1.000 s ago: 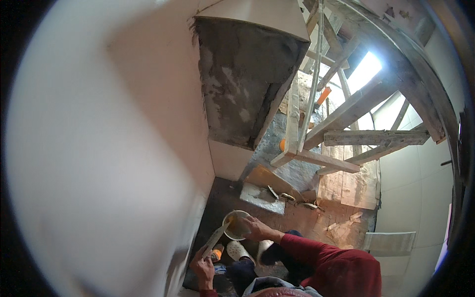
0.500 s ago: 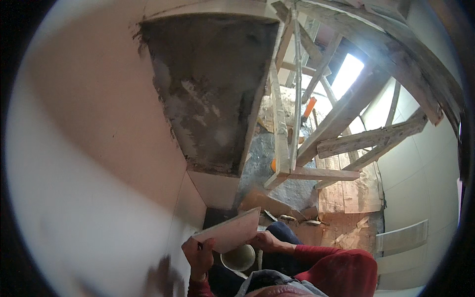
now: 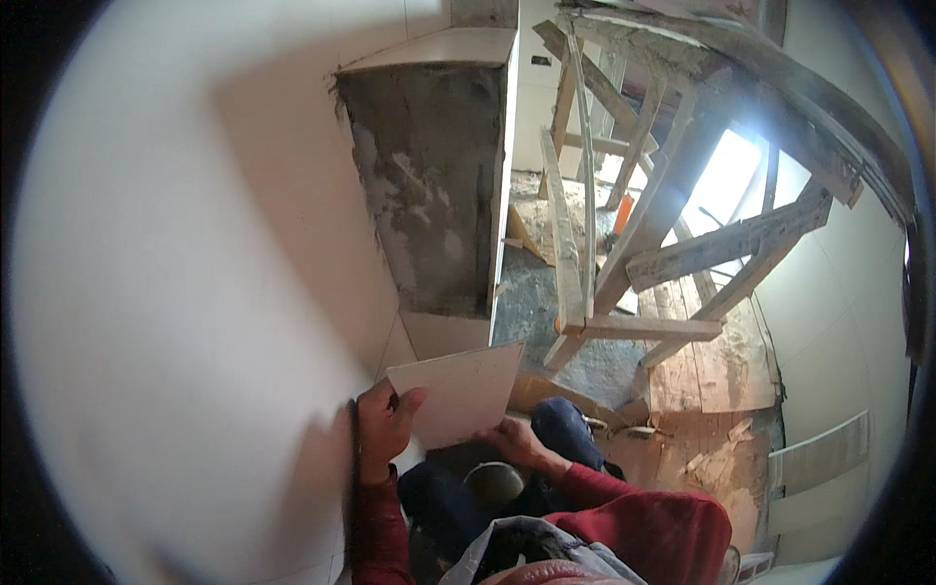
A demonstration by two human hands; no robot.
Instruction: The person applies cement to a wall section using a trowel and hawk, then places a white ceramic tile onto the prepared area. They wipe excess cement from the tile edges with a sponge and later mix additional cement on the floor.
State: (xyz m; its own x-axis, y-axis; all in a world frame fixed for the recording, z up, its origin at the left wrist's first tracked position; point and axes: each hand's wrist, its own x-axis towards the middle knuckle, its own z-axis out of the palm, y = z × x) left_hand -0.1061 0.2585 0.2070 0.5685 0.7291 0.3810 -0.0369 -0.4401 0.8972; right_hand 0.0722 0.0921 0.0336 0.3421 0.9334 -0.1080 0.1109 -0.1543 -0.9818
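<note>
Between both hands I hold a pale, flat tile [image 3: 456, 394], tilted in front of my knees. My left hand [image 3: 385, 429] grips its left edge, thumb over the face. At its lower right edge, my right hand [image 3: 517, 444] is closed on it; some of those fingers are hidden behind. Below the tile a round bucket [image 3: 493, 485] stands between my legs. Ahead is a box-shaped ledge with a grey, mortar-smeared face [image 3: 434, 185]; pale tile covers its top and the strip under the grey area.
A wooden trestle [image 3: 634, 327] of rough beams stands to the right of the ledge. Boards [image 3: 697, 361] and broken scraps [image 3: 717, 453] lie on the floor. An orange-handled tool [image 3: 623, 214] is behind the trestle. Pale walls [image 3: 175, 292] rise on both sides.
The tile has risen and turned so its face shows more. My left hand moved up with it. The view has shifted, bringing the ledge's top into sight.
</note>
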